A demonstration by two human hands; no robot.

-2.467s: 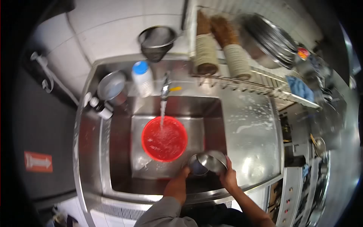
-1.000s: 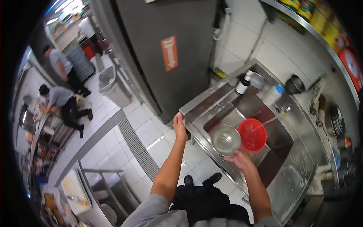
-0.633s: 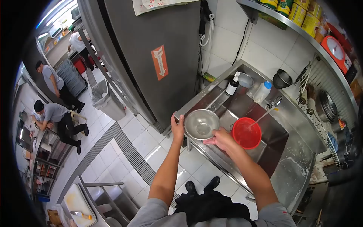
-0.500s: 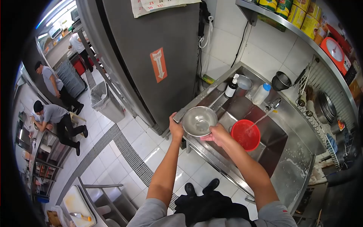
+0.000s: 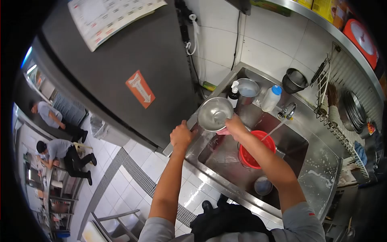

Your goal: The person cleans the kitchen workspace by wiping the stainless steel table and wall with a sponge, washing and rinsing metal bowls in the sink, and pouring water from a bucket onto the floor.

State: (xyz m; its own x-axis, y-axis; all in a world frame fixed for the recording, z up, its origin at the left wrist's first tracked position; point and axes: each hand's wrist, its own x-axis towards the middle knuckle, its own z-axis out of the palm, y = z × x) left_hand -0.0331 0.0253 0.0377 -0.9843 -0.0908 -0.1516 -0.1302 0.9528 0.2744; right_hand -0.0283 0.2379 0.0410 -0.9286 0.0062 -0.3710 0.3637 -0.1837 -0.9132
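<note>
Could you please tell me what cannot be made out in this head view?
In the current head view:
- Red basin: its middle is hidden by the right forearm.
- Right hand: some fingertips are hidden beneath the metal bowl.
- Left hand: its own back hides what its fingers touch.
- Calendar: cut off by the top edge; its small print is unreadable.

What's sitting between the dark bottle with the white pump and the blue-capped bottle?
A round metal container sits between the dark pump bottle and the blue-capped bottle, as the head view shows.
</note>
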